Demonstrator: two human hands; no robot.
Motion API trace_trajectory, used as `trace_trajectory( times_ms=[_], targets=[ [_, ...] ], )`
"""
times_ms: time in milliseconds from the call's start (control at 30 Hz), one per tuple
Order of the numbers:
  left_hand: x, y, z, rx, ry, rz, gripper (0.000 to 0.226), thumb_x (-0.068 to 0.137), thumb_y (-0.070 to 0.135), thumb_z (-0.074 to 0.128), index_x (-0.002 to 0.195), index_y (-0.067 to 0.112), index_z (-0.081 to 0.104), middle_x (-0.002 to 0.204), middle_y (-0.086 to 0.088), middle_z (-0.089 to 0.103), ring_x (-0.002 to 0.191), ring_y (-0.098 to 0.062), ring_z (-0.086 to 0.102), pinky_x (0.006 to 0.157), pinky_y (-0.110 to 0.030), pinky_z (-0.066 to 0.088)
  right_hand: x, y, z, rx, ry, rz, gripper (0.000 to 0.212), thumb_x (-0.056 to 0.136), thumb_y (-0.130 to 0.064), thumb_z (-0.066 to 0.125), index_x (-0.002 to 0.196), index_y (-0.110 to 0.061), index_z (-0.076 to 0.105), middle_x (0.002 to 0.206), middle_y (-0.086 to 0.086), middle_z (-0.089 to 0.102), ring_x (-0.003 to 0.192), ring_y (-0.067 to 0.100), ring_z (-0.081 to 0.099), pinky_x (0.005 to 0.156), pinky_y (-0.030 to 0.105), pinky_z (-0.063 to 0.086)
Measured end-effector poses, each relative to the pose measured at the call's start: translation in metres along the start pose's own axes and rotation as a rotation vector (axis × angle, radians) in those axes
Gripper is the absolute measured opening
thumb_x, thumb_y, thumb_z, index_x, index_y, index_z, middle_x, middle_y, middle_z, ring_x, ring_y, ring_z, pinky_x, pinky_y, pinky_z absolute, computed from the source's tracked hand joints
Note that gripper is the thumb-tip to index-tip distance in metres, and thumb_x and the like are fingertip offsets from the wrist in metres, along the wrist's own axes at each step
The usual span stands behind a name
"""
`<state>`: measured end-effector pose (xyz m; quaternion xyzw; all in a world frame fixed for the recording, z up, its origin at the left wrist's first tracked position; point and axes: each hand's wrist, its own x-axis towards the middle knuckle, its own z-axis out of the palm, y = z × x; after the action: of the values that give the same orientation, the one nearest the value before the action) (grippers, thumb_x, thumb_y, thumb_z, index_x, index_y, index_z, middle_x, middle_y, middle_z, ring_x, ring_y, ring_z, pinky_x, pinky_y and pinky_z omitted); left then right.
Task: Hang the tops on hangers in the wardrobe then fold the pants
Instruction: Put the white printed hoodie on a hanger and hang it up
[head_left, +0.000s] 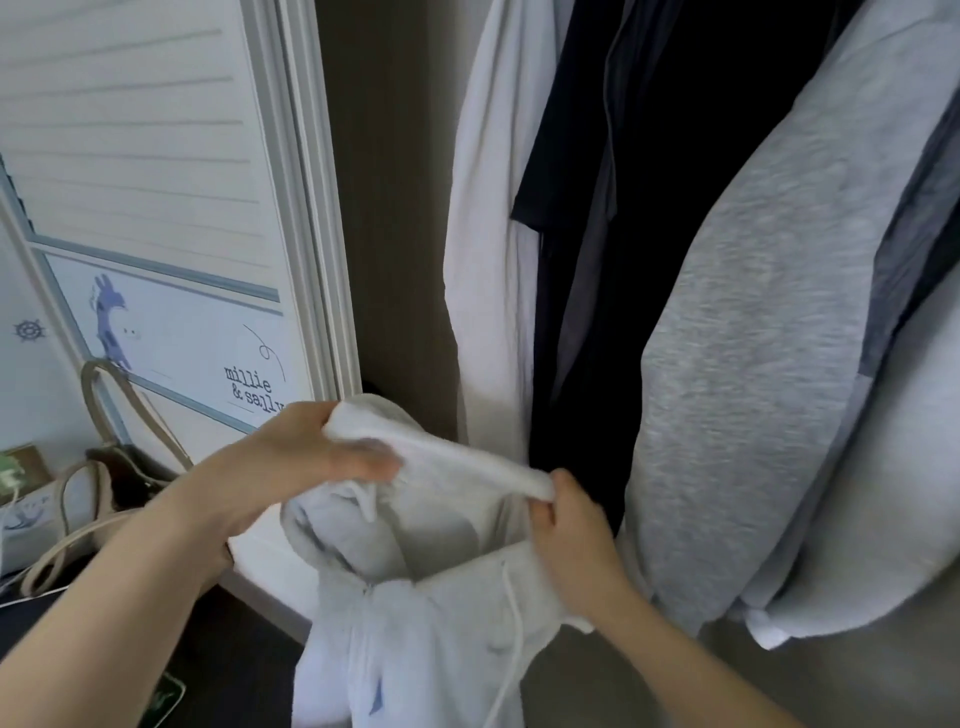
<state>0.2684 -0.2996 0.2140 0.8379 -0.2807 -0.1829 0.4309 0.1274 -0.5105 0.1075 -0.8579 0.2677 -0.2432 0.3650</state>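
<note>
Both my hands grip the white hoodie (415, 639) by its hood: left hand (291, 462) and right hand (566, 525) curled round the rim, beside hanging clothes (753, 338).

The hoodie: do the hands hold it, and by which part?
Yes. Both hands, left and right, grip the white hoodie by the rim of its hood.

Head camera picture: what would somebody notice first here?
First, the two hands in the lower middle, left hand and right hand, holding a white hoodie open by its hood. Next, the big grey top hanging on the right, with dark clothes beside it.
</note>
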Motion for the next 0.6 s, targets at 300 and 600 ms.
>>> trace_trajectory(
  times_ms=[300,600],
  targets=[
    [0.013,-0.034,-0.002,0.486,0.384,-0.135,0.04,0.073,0.048,0.081,0.076,0.014,0.059,0.069,0.001,0.062,0.071,-0.02,0.059,0.063,-0.03,0.045,0.03,-0.034,-0.047,-0.471,0.215,-0.285,0.016,0.097,-0.028,0.046,0.086,-0.023,0.036,0.067,-0.013,0.046,0.053,0.004,0.043,0.041,0.021,0.022],
    [0.008,0.026,-0.043,-0.837,0.026,0.005,0.05,0.069,0.031,0.08,0.107,0.001,0.07,0.103,-0.017,0.074,0.095,-0.031,0.072,0.077,-0.038,0.056,0.068,-0.095,-0.056,-0.542,0.025,-0.183,0.024,0.098,-0.029,0.046,0.079,-0.016,0.041,0.088,0.006,0.057,0.082,0.027,0.06,0.067,0.036,0.051]
  ],
)
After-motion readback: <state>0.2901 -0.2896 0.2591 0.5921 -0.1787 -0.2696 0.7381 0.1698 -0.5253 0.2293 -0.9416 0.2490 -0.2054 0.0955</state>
